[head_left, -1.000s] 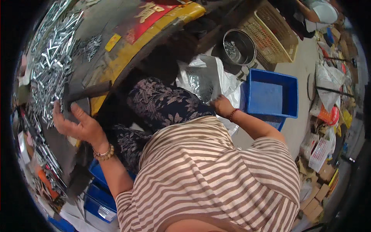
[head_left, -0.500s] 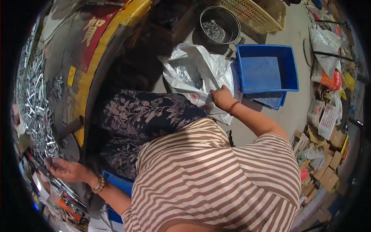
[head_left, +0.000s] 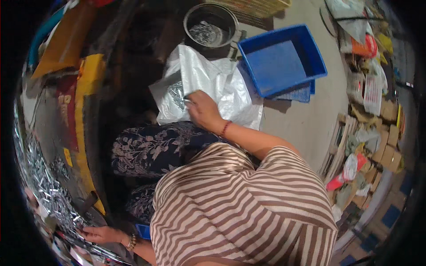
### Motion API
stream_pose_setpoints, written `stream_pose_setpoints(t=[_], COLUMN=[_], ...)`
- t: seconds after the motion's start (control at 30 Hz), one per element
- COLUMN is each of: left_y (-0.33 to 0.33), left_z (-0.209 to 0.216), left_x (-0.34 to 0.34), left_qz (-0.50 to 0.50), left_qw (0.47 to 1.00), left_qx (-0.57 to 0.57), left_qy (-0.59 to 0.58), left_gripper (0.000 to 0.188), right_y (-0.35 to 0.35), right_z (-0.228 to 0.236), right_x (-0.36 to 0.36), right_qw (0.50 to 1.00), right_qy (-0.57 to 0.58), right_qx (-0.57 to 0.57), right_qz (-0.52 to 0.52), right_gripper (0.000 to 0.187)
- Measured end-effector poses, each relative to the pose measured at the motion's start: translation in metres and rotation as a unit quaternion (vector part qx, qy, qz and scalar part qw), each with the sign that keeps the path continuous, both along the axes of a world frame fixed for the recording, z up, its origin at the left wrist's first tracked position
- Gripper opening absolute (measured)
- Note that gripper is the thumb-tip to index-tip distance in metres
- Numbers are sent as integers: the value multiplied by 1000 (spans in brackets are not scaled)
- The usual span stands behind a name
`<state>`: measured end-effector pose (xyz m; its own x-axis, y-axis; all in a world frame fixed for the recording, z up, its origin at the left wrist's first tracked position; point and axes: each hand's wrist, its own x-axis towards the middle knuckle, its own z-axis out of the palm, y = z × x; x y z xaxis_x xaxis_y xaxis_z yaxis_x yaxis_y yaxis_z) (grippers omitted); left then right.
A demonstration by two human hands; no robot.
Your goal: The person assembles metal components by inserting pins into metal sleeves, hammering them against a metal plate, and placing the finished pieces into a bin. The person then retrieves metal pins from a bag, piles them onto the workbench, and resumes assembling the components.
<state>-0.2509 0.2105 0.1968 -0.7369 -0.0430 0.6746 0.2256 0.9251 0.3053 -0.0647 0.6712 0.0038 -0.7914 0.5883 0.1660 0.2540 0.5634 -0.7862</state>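
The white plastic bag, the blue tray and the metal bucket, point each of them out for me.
White plastic bag [head_left: 226, 86], head view, on its bare crinkled side right of the hand.
Blue tray [head_left: 277, 62], head view, on its flat inner floor.
Metal bucket [head_left: 188, 15], head view, on its rim at the left.

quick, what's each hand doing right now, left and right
Left hand: resting on the pile of small metal parts; grip cannot be told.
Right hand: fingers curled at the white plastic bag opening; grasp cannot be told.
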Motion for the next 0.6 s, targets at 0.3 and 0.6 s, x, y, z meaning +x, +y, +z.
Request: stream_pose_setpoints(t=[0.3,0.6], left_y=[0,-6], left_z=[1,-5], left_x=[-16,-22], left_qz=[-11,-16], left_qw=[998,997], left_qx=[42,48], left_qy=[-49,-53], left_gripper=[39,43], right_y=[6,59], right_z=[-111,-170], right_x=[240,200], right_qw=[731,711], right_qy=[-386,-344], right_qx=[-484,-508], right_qz=[-286,-343], right_gripper=[63,58])
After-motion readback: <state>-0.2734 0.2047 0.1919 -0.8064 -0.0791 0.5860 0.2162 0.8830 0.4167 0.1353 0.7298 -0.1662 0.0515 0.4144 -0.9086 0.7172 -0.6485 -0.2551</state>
